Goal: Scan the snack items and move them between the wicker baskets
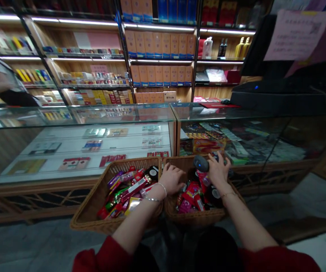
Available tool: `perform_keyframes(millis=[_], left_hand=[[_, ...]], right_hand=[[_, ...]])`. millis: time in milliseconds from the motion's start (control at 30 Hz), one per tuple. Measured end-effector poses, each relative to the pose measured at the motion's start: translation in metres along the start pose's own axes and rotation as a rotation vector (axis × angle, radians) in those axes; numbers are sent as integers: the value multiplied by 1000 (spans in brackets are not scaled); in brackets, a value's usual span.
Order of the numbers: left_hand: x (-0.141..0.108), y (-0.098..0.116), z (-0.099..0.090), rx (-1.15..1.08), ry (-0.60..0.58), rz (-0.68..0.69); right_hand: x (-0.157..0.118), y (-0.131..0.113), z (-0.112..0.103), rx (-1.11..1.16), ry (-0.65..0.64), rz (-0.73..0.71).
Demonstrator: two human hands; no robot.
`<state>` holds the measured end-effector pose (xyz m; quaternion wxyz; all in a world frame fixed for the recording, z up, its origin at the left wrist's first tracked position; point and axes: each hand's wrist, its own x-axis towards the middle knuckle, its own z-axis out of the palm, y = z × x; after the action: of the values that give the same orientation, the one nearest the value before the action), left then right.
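Overhanging one basket (196, 218) (wicker): left hand (172, 178), right hand (218, 172).

Single head-worn view, facing forward, tipped down. Left hand (172, 177), right hand (218, 170) and wicker baskets (87, 216) close, lower centre; glass counter (52, 188) just beyond; lit shelves (163, 61) farther back, filling upper frame.
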<state>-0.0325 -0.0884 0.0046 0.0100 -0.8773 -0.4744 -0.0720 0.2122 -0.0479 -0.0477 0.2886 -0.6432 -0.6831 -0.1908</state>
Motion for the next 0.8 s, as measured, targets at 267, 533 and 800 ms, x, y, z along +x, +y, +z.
perform_keyframes(millis=[267,533,800], left_hand=[[41,35,35,143,-350,215],[53,58,68,162,-412,346],[48,59,76,207,-279,378]], right_hand=[[-4,-2,7,23,-6,67],[-3,-1,4,74,16,116],[-2,-4,2,100,28,147]])
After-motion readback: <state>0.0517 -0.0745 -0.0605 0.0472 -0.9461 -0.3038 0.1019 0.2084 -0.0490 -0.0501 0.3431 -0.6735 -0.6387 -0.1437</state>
